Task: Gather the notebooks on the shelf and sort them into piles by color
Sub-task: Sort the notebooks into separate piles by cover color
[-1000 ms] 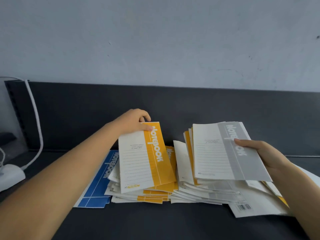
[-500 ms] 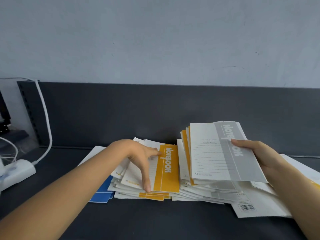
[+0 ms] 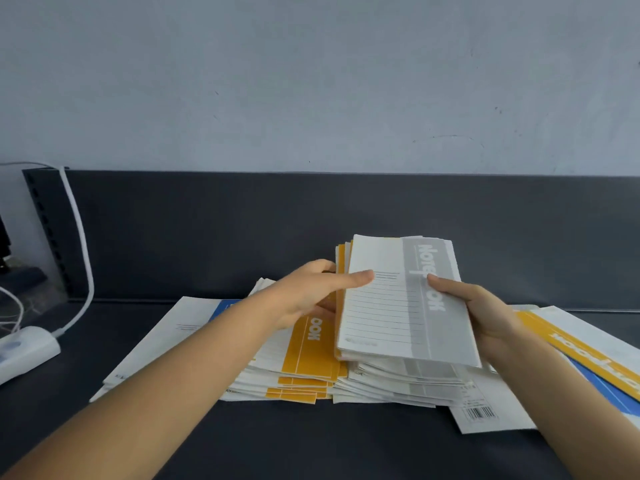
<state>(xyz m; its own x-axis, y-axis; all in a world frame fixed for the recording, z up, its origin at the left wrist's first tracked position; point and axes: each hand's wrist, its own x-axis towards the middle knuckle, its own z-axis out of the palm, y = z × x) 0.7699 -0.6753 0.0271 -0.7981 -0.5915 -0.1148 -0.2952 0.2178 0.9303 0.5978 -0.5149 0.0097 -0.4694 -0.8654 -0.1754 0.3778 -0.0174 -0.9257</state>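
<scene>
Grey-banded white paper notebooks, a handful fanned together, are held tilted above the dark grey shelf surface in the head view. The right hand grips this bundle along its right edge, thumb lying across the grey strip of the top cover and fingers hidden beneath. The left hand reaches to the bundle's left edge, its thumb stretched flat onto the lined white part of the top cover while the fingers curl behind, where yellow-edged notebooks show in the fan.

Beneath the hands, two low piles sit side by side and touching: a pile of yellow-banded white notebooks on the left and a pile of grey-banded white notebooks on the right. Further left, a large white and blue notebook lies flat under the yellow pile. On the far right, a large yellow-striped notebook rests over a blue one, and a white cover with a barcode sits near the front.

At the left edge, a white power strip with a white cable lies beside the shelf.
</scene>
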